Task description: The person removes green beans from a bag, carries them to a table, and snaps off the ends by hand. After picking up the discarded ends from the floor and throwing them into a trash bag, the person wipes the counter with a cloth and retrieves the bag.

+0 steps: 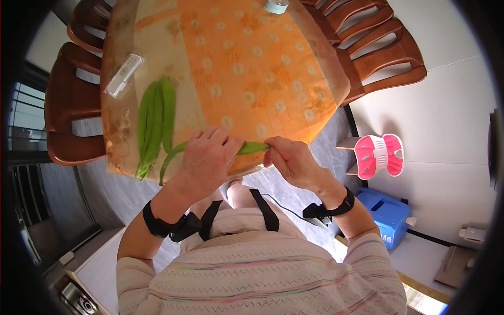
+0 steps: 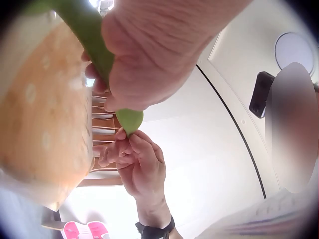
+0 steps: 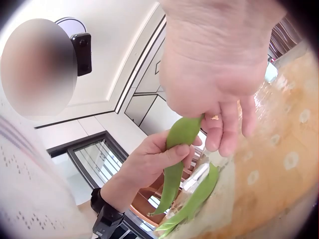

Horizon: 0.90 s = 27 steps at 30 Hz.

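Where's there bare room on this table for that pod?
The orange middle of the table, right of the loose pods, lies bare up to the far container. Crowded: the left strip, with those pods and a white packet, and the near edge, where left hand and right hand hold the pod.

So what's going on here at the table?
A person holds a green bean pod in both hands over the edge of the table. The left hand grips its middle, and the right hand pinches one tip. A few more pods lie on the table, near a remote control.
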{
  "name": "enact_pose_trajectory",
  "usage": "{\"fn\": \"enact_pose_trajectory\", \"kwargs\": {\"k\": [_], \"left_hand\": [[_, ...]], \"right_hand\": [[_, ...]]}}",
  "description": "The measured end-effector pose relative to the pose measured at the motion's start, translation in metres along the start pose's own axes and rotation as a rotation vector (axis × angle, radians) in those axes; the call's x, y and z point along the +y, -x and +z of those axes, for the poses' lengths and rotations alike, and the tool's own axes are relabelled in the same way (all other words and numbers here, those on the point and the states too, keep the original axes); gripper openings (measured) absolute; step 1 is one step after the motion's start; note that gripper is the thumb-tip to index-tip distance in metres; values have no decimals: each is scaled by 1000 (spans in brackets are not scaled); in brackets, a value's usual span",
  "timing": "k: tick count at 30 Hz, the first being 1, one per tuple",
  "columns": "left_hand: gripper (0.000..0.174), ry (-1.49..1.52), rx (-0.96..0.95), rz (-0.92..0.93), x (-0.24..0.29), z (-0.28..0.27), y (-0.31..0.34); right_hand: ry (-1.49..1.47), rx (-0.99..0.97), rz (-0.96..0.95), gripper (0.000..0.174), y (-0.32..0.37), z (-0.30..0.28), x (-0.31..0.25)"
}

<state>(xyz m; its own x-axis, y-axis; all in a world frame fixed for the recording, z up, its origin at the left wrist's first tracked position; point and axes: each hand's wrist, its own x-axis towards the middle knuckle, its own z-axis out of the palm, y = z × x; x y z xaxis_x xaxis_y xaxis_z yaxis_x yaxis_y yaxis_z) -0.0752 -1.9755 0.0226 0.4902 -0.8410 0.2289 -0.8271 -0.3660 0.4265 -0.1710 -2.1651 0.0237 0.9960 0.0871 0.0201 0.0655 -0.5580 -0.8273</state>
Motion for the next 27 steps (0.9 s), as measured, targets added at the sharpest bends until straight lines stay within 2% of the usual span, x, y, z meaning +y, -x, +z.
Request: {"fn": "enact_pose_trajectory", "kwargs": {"k": [5, 7, 8, 10, 11, 13, 14, 16, 19, 23, 25, 27], "left_hand": [[24, 32, 16, -67, 5, 7, 0], [25, 30, 46, -80, 6, 11, 0], [25, 30, 47, -80, 7, 12, 0], [23, 73, 74, -94, 9, 14, -2], [23, 73, 74, -93, 7, 17, -3], [21, 371, 89, -138, 4, 21, -7], [21, 370, 88, -134, 4, 22, -9], [21, 735, 24, -243, 6, 19, -15], [24, 866, 9, -283, 0, 25, -18], [22, 927, 68, -307, 0, 38, -19], [21, 1365, 151, -825, 5, 21, -26], [17, 1518, 453, -701, -20, 1, -38]], "right_hand": [[-200, 77, 112, 15, 3, 14, 10], [-456, 161, 181, 20, 5, 21, 18], [-456, 161, 180, 20, 5, 21, 19], [-707, 184, 216, 23, 2, 20, 22], [-707, 185, 215, 23, 2, 18, 22], [-1053, 152, 225, 23, 1, 13, 22], [-1054, 156, 223, 23, -1, 11, 21], [-1266, 154, 188, 22, -6, 8, 19], [-1173, 140, 221, 21, -6, 3, 26], [-1236, 133, 237, 22, -2, 11, 36], [-1022, 76, 435, 19, 7, 25, 46], [-1017, 64, 480, 17, 32, 40, 65]]}}
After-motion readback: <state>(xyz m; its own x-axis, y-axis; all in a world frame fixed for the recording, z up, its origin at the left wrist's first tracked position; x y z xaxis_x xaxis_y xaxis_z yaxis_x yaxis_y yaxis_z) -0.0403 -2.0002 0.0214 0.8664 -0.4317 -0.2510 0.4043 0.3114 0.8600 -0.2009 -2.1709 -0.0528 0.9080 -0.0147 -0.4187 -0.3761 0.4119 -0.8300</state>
